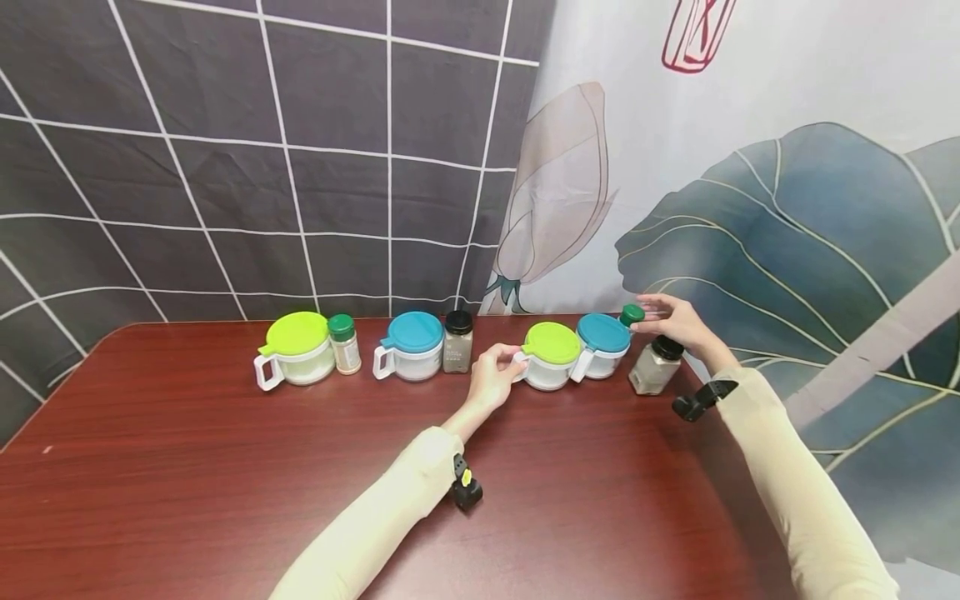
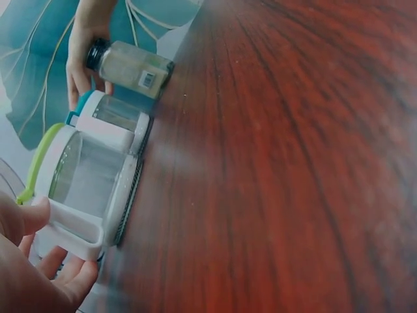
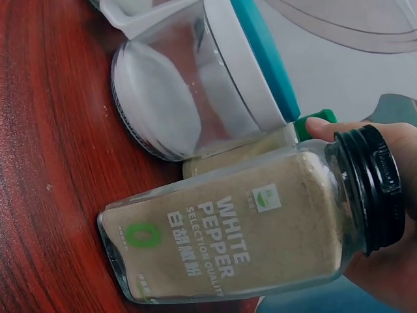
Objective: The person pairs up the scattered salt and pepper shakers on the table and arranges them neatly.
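Observation:
My left hand [image 1: 491,382] holds the white handle [image 2: 75,228] of a clear seasoning jar with a lime-green lid [image 1: 552,342], thumb on one side and fingers on the other. Right beside that jar stands a seasoning jar with a blue lid [image 1: 603,332]. My right hand [image 1: 686,323] reaches behind a black-capped white pepper bottle [image 3: 221,228] and pinches the green cap [image 1: 632,314] of a spice bottle. Most of this bottle's body is hidden behind the blue-lidded jar and the pepper bottle.
Farther left along the table's back edge stand another lime-lidded jar [image 1: 296,348], a green-capped spice bottle [image 1: 345,346], another blue-lidded jar [image 1: 412,350] and a black-capped bottle [image 1: 457,343]. Cloth hangings [image 1: 337,192] rise behind the reddish-brown table [image 1: 187,467].

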`<move>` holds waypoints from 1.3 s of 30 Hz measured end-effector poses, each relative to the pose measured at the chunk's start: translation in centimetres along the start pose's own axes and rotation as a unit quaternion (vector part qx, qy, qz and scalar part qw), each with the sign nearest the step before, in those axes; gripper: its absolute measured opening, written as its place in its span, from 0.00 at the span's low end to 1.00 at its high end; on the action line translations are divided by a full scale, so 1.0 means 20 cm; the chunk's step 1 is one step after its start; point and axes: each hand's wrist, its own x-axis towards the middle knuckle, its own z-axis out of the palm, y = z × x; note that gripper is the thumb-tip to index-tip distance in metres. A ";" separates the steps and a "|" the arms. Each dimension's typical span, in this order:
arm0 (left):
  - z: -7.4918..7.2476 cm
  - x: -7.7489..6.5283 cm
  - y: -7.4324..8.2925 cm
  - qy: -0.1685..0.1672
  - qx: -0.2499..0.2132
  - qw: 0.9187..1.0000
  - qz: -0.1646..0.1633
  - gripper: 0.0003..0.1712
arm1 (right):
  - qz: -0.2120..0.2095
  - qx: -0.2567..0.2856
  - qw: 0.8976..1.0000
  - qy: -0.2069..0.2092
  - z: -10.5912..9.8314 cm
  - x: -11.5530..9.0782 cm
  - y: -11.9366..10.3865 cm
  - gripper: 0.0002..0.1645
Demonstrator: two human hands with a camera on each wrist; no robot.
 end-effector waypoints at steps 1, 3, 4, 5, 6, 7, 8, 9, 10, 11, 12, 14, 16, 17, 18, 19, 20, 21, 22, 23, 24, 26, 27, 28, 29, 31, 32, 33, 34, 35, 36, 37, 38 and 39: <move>0.00 0.00 0.00 0.000 0.000 1.000 0.001 0.14 | 0.001 -0.003 1.000 -0.001 0.00 0.00 0.00 0.42; 0.00 0.00 0.00 0.000 -0.002 1.000 0.003 0.14 | 0.006 -0.007 1.000 -0.003 0.00 0.00 0.00 0.42; 0.00 0.00 0.00 0.000 -0.003 1.000 0.004 0.14 | 0.009 -0.007 1.000 -0.003 0.00 0.01 0.00 0.41; 0.00 0.00 0.00 0.001 -0.003 1.000 0.004 0.13 | 0.011 -0.005 1.000 -0.006 0.00 0.01 0.00 0.42; 0.00 0.00 0.00 0.001 -0.004 1.000 0.003 0.13 | 0.013 -0.005 1.000 -0.008 0.01 0.01 -0.01 0.42; 0.00 0.00 -0.01 0.003 -0.004 1.000 0.005 0.13 | 0.013 -0.004 1.000 -0.010 0.01 0.01 -0.01 0.42; 0.00 0.00 0.00 0.004 -0.005 1.000 0.004 0.13 | 0.014 -0.003 1.000 -0.011 0.01 0.01 -0.01 0.42; 0.00 -0.01 0.00 0.005 -0.005 1.000 0.005 0.13 | 0.014 -0.003 1.000 -0.011 0.01 0.01 -0.02 0.42; 0.00 -0.01 0.00 0.007 -0.005 1.000 0.006 0.13 | 0.015 -0.004 1.000 -0.011 0.02 0.01 -0.02 0.41; 0.00 -0.01 0.00 0.007 -0.006 1.000 0.007 0.13 | 0.014 -0.008 1.000 -0.011 0.02 0.01 -0.02 0.41; 0.00 -0.02 0.00 0.009 -0.006 1.000 0.009 0.13 | 0.013 -0.011 1.000 -0.010 0.02 0.01 -0.02 0.40; 0.00 -0.02 0.01 0.009 -0.009 1.000 0.008 0.12 | 0.013 -0.015 1.000 -0.008 0.02 0.01 -0.02 0.39; -0.01 -0.02 0.01 0.009 -0.011 1.000 0.009 0.12 | 0.012 -0.018 1.000 -0.007 0.03 0.00 -0.03 0.38; -0.01 -0.02 0.01 0.009 -0.013 1.000 0.009 0.12 | 0.011 -0.018 1.000 -0.006 0.03 0.00 -0.03 0.37; -0.01 -0.02 0.01 0.009 -0.014 1.000 0.008 0.12 | 0.012 -0.016 1.000 -0.006 0.03 0.01 -0.03 0.37; -0.01 -0.02 0.01 0.008 -0.015 1.000 0.008 0.12 | 0.013 -0.015 1.000 -0.007 0.03 0.01 -0.03 0.37; -0.01 -0.02 0.01 0.007 -0.016 1.000 0.008 0.12 | 0.014 -0.015 1.000 -0.007 0.02 0.01 -0.03 0.37; -0.01 -0.03 0.01 0.007 -0.016 1.000 0.010 0.12 | 0.014 -0.016 1.000 -0.007 0.02 0.00 -0.03 0.37; -0.02 -0.03 0.01 0.007 -0.017 1.000 0.011 0.12 | 0.015 -0.017 1.000 -0.006 0.02 0.01 -0.03 0.37; -0.02 -0.03 0.01 0.007 -0.017 1.000 0.013 0.12 | 0.016 -0.018 1.000 -0.005 0.02 0.01 -0.03 0.37; -0.02 -0.03 0.01 0.008 -0.016 1.000 0.014 0.12 | 0.016 -0.018 1.000 -0.004 0.02 0.01 -0.03 0.37; -0.02 -0.04 0.01 0.008 -0.013 1.000 0.017 0.12 | 0.017 -0.020 1.000 0.000 0.02 0.00 -0.03 0.37; -0.02 -0.04 0.00 0.009 -0.012 1.000 0.016 0.12 | 0.017 -0.020 1.000 0.001 0.02 0.00 -0.03 0.37; -0.01 -0.04 0.00 0.010 -0.011 1.000 0.015 0.12 | 0.018 -0.020 1.000 0.002 0.01 0.00 -0.02 0.37; -0.01 -0.04 0.00 0.011 -0.009 1.000 0.014 0.12 | 0.019 -0.018 1.000 0.002 0.01 0.00 -0.02 0.37; -0.01 -0.04 0.00 0.012 -0.009 1.000 0.012 0.12 | 0.022 -0.015 1.000 -0.001 0.01 0.01 -0.02 0.38; -0.01 -0.04 0.00 0.012 -0.010 1.000 0.010 0.12 | 0.023 -0.014 1.000 -0.003 0.01 0.01 -0.02 0.39; -0.01 -0.04 0.00 0.014 -0.010 1.000 0.012 0.12 | 0.024 -0.012 1.000 -0.006 0.01 0.01 -0.03 0.39; -0.01 -0.04 0.00 0.014 -0.011 1.000 0.013 0.12 | 0.026 -0.010 1.000 -0.010 0.01 0.01 -0.03 0.40; -0.01 -0.04 0.00 0.015 -0.012 1.000 0.014 0.12 | 0.027 -0.007 0.999 -0.014 0.01 0.01 -0.03 0.41; -0.01 -0.04 0.00 0.015 -0.012 1.000 0.015 0.11 | 0.030 -0.006 0.999 -0.019 0.00 0.01 -0.03 0.41; -0.01 -0.04 0.00 0.015 -0.012 1.000 0.015 0.11 | 0.032 -0.007 0.999 -0.025 0.00 0.01 -0.03 0.42; -0.01 -0.04 0.00 0.015 -0.012 1.000 0.016 0.11 | 0.034 -0.007 0.999 -0.030 0.00 0.01 -0.03 0.43; 0.00 -0.04 0.00 0.014 -0.012 1.000 0.017 0.11 | 0.037 -0.006 0.999 -0.036 0.00 0.01 -0.03 0.43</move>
